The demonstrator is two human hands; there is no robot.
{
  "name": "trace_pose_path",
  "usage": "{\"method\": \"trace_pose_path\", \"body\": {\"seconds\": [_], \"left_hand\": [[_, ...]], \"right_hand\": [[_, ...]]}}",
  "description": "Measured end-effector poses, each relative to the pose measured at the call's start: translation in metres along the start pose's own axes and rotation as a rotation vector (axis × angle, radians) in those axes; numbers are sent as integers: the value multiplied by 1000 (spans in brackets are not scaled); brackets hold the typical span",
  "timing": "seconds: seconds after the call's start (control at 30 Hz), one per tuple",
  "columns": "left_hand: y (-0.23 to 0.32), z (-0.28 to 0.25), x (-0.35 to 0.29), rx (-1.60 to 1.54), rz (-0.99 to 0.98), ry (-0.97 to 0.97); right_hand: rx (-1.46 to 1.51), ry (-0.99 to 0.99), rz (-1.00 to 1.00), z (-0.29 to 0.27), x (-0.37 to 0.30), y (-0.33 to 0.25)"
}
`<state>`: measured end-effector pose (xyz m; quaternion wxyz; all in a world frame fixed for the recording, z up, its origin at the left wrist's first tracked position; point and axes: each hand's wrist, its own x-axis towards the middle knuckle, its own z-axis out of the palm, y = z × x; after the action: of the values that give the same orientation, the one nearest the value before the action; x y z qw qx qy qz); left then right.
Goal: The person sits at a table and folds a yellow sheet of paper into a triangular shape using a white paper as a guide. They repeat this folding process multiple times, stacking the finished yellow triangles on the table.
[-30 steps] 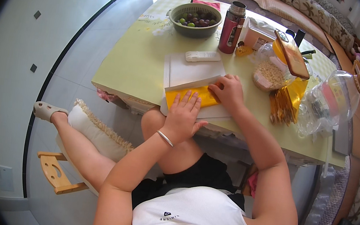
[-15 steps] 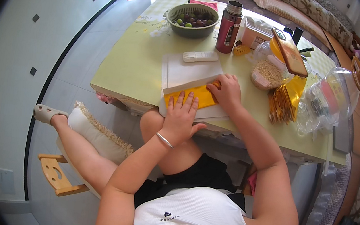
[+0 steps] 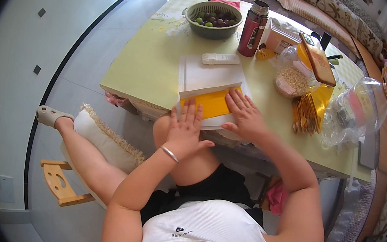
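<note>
A shiny yellow-gold rectangle (image 3: pixel 210 104), like a sheet or flat pouch, lies on a white board (image 3: pixel 206 76) near the front edge of the table. A ridge on the board runs along the far side of the yellow piece. My left hand (image 3: pixel 187 122) rests with fingers spread on its left end. Stretched out flat, my right hand (image 3: pixel 247 117) touches its right end with the fingertips. Neither hand grips anything. A small white oblong item (image 3: pixel 220 59) sits at the far end of the board.
Behind stand a colander of grapes (image 3: pixel 213 30), an uncapped maroon flask (image 3: pixel 252 31) and a tissue box (image 3: pixel 281 37). To the right are a jar of pale grains (image 3: pixel 291 81), a phone (image 3: pixel 319 64) leaning on it, a stack of gold pouches (image 3: pixel 306 116) and a clear plastic bag (image 3: pixel 356 109).
My right hand has slid nearer and flattened, its fingers letting go of the yellow piece's far right corner. My left hand has shifted slightly left and nearer, uncovering more of the yellow piece.
</note>
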<state>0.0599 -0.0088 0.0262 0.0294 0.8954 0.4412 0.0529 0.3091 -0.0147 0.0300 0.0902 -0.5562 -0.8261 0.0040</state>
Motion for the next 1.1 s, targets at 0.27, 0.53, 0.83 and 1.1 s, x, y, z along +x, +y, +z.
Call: {"method": "trace_pose_path", "body": {"seconds": [0.27, 0.53, 0.83, 1.1], "left_hand": [[-21, 14, -7, 240, 2, 170], [-9, -12, 24, 55, 155, 119], [-53, -10, 37, 36, 89, -52], [-35, -18, 41, -54, 417, 255]], "right_hand": [[60, -67, 94, -5, -2, -2], [-29, 37, 222, -2, -7, -21], [-109, 217, 94, -12, -30, -35], [-79, 429, 24, -1, -42, -54]]}}
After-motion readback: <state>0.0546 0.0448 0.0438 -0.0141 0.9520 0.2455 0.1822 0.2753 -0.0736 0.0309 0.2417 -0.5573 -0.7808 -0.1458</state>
